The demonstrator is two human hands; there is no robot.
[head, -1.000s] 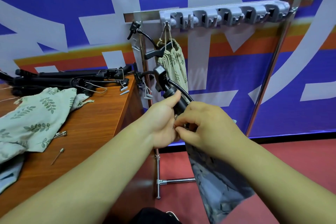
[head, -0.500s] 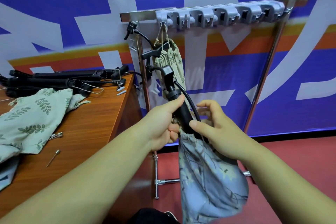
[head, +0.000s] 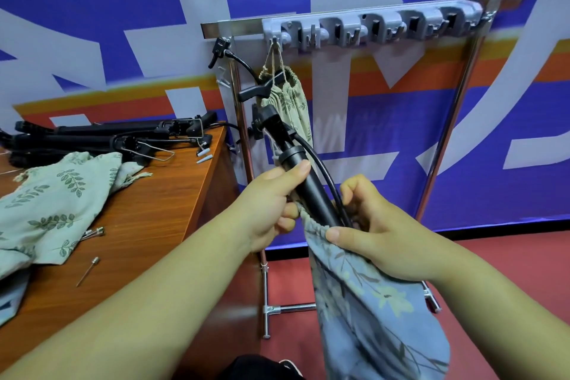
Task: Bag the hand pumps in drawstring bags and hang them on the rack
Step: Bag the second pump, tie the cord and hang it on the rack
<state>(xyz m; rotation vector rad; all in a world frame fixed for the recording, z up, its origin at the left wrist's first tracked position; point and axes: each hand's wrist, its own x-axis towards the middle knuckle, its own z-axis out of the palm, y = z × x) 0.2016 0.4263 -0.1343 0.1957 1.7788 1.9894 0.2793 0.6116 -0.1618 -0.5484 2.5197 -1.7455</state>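
One pump [head: 311,191] is in hand, its black barrel tilted with the handle toward 11 o'clock and its lower end sunk in the mouth of one blue bag [head: 374,315]. The left hand [head: 271,203] is clenched round the barrel, thumb along the top. The right hand [head: 379,234] pinches the bag's gathered rim at 4 o'clock of the left, thumb on the cloth and fingers curled behind the hose.

On the rack [head: 370,26] hangs one green bag [head: 288,102] by its cord from the leftmost hook, a pump handle poking out. The other hooks are too blurred to count. On the table [head: 160,207], at 9 o'clock, lie at least two more pumps [head: 101,136], a heap of green cloth [head: 52,203] whose bags I cannot count, and two loose needles [head: 88,271].

Half a second ago the right hand was open beside the barrel; now it has closed on the rim, and the bag's mouth sits higher up the pump.
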